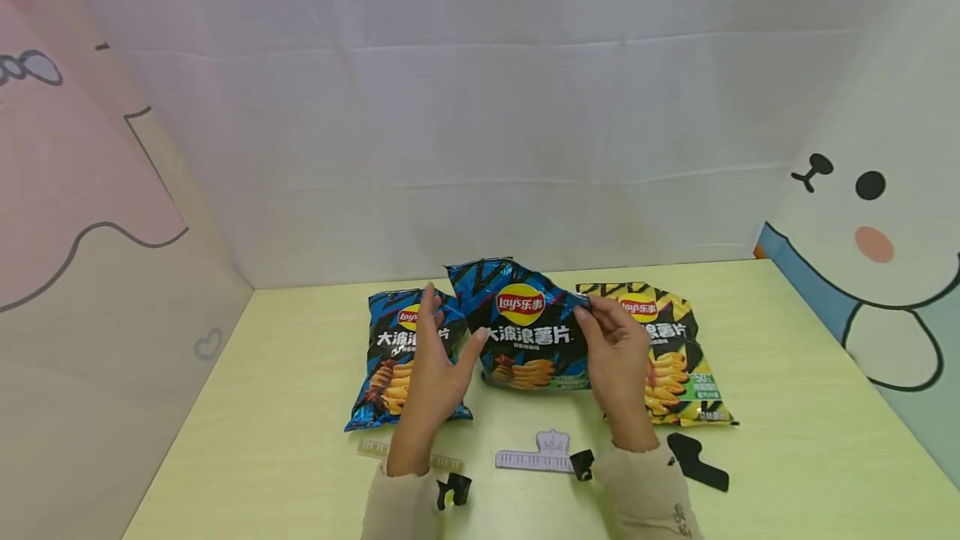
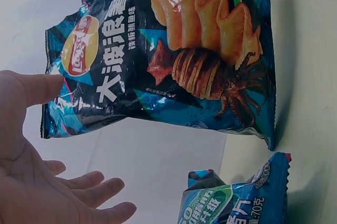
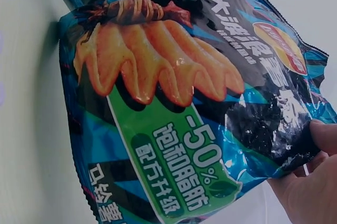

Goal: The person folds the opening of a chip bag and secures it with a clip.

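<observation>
My right hand (image 1: pixel 621 357) pinches the upper right corner of a blue and black bag of potato chips (image 1: pixel 528 315), thumb in front. In the head view the bag stands up from the table, tilted. My left hand (image 1: pixel 437 382) is raised at the bag's left side with fingers spread. In the left wrist view the left thumb (image 2: pixel 45 86) overlaps the bag's edge and the other fingers (image 2: pixel 102 195) reach out below it, not curled round anything. Behind the left hand lies a second blue chip bag (image 1: pixel 378 365), partly covered.
A yellow chip bag (image 1: pixel 671 382) lies right, partly behind my right hand. Along the front are a lilac ruler-marked clip (image 1: pixel 534 462), a beige ruler-marked strip (image 1: pixel 372 447) and a black angled object (image 1: pixel 701 467). White cloth (image 1: pixel 480 148) closes off the table's back.
</observation>
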Tool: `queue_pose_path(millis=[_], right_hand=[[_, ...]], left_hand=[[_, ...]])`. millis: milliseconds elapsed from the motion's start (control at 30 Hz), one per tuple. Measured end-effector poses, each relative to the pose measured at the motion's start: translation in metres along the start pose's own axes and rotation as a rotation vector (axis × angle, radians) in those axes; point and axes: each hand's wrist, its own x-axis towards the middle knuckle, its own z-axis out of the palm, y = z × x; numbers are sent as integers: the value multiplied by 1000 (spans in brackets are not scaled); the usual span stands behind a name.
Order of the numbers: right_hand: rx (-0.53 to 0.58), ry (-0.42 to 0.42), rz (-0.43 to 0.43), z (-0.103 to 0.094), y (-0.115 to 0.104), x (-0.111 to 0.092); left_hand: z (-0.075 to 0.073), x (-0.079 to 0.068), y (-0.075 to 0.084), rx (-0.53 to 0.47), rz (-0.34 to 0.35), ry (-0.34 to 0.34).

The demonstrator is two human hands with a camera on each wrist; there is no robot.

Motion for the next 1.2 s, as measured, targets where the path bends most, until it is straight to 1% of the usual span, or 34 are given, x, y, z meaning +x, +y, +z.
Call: queue_pose_path(millis=[167, 300, 367, 500, 633, 767, 900, 1000, 1100, 1200], right_hand=[[12, -8, -22, 0, -1, 0], [15, -17, -23, 1, -3, -1], [10, -23, -15, 1, -4, -1], [0, -33, 1, 1, -6, -1], [7, -40, -8, 1, -7, -2], [26, -42, -16, 1, -9, -2], [41, -49, -12, 0, -12, -4], [58, -69, -8, 0, -15, -5], [66, -99, -6, 0, -18, -7], [77, -130, -21, 1, -21, -9]], left_hand=[[0, -1, 1, -4, 12, 5], [-2, -1, 2, 10, 39, 33], [-5, 0, 1, 27, 54, 55], [-16, 2, 0, 45, 52, 103], [-24, 3, 1, 46, 54, 118], [-27, 2, 4, 41, 100, 105], [-34, 1, 5, 45, 139, 105], [-40, -1, 7, 33, 165, 126], [-43, -3, 10, 7, 214, 151], [-45, -4, 14, 1, 262, 163]])
